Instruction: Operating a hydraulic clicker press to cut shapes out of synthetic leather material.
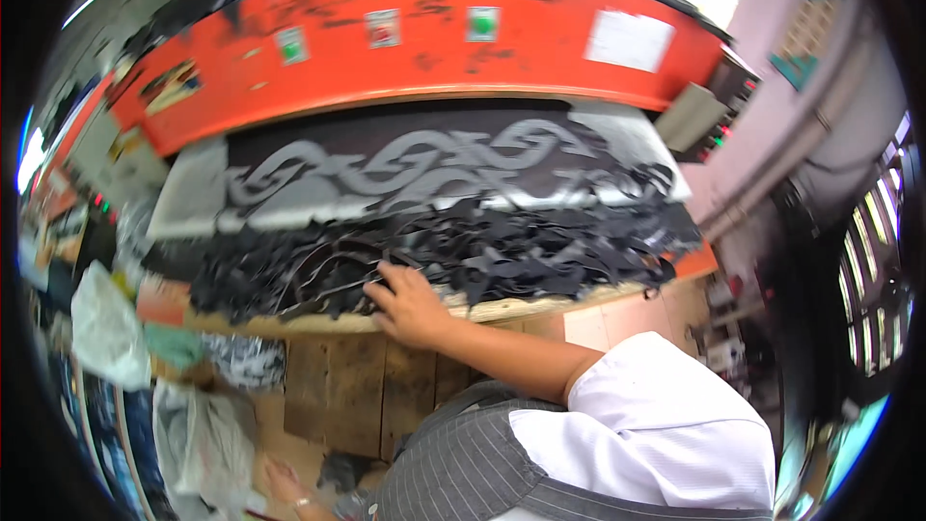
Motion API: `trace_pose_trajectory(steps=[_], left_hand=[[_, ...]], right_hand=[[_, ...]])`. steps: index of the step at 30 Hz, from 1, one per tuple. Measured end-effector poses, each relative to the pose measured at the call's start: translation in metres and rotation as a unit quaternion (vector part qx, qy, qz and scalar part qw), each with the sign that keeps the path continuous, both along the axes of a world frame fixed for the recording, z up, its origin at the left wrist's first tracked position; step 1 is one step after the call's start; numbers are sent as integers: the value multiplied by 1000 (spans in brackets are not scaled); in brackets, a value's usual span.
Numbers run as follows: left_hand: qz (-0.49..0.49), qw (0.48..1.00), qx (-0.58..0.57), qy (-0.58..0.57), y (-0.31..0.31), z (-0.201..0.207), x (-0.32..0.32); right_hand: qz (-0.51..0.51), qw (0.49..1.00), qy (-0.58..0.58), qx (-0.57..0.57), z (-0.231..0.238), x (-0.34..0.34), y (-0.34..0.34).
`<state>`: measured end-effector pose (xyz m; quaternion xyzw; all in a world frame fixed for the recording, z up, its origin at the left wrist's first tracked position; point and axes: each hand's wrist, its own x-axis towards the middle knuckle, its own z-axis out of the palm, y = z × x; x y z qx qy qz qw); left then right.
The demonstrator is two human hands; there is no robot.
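Observation:
My right hand reaches over the front edge of the press table, its fingers bent around the near right part of a curved cutting die with thin shiny edges. The die rests among a thick heap of black cut-off scraps; where it ends among them is hard to see. Behind the heap lies a dark sheet with scroll-shaped openings that show the pale grey bed below. Low at the left, my left hand hangs beneath table height, its fingers smeared by motion.
A wide orange press beam with green and red buttons spans the far side, black material piled on top. White plastic bags stand at the left. Wooden boards lie below the table's front edge. At the right runs a pinkish wall.

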<state>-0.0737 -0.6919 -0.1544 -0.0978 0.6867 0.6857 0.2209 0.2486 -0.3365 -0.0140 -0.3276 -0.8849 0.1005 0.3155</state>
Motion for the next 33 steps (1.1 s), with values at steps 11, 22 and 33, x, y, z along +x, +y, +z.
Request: trace_pose_trajectory(steps=[11, 22, 33], left_hand=[[-475, 599, 143, 629, 355, 186, 201], [-686, 279, 176, 648, 414, 197, 362], [-684, 512, 1, 520, 558, 169, 375]], right_hand=[[-73, 994, 62, 59, 19, 202, -24], [-316, 948, 1, -25, 26, 340, 1], [-314, 918, -161, -182, 31, 381, 129]])
